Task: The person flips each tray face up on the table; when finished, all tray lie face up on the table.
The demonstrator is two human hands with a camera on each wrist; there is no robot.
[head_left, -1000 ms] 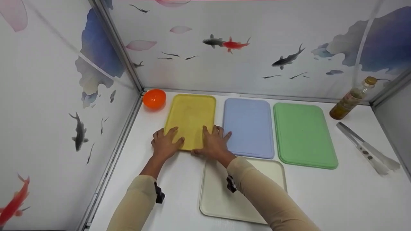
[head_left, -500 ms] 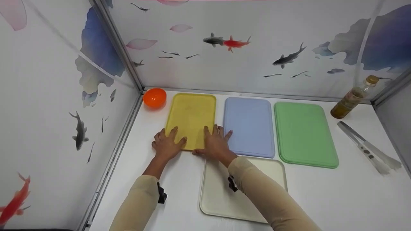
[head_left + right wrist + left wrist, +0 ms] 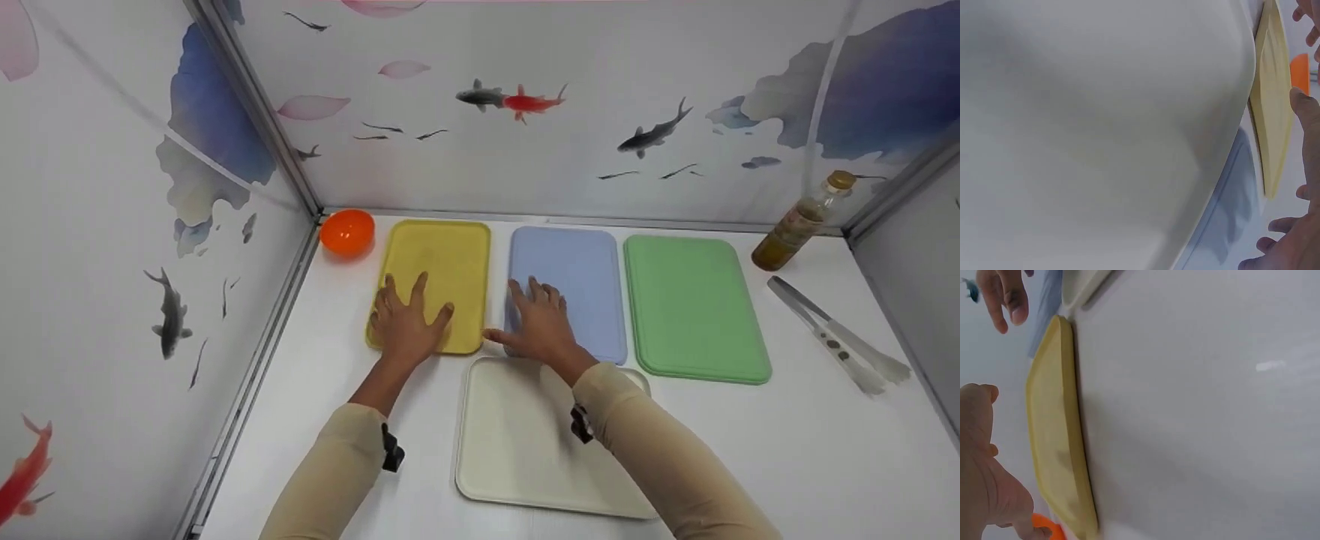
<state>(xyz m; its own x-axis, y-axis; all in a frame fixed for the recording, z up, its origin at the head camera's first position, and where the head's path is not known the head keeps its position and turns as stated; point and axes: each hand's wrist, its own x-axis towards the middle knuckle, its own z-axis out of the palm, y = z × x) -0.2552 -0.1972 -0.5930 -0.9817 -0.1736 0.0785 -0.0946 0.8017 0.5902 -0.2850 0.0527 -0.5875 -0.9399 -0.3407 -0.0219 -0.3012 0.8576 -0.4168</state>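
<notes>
My left hand (image 3: 409, 326) hovers over the lower part of a yellow rectangular tray (image 3: 454, 259), fingers spread and holding nothing. In the left wrist view its fingers stand apart from the yellow tray (image 3: 1053, 422). Over the left edge of a light blue tray (image 3: 581, 259) is my right hand (image 3: 541, 326), its fingers loosely spread and its thumb pointing towards the yellow tray. The right wrist view shows that hand (image 3: 1303, 219) above the trays with nothing in its grasp. Below the right forearm lies an off-white tray (image 3: 525, 435), partly hidden by the sleeve.
An orange bowl (image 3: 347, 232) sits at the back left corner. To the right of the blue tray lies a green tray (image 3: 697, 307). A bottle of brown liquid (image 3: 787, 236) and metal tongs (image 3: 834, 345) are at the right. Printed walls border the white table.
Both hands have come off the yellow tray's near sides. The left has moved right and forward over it; the right has shifted right, over the blue tray. The head view has turned slightly.
</notes>
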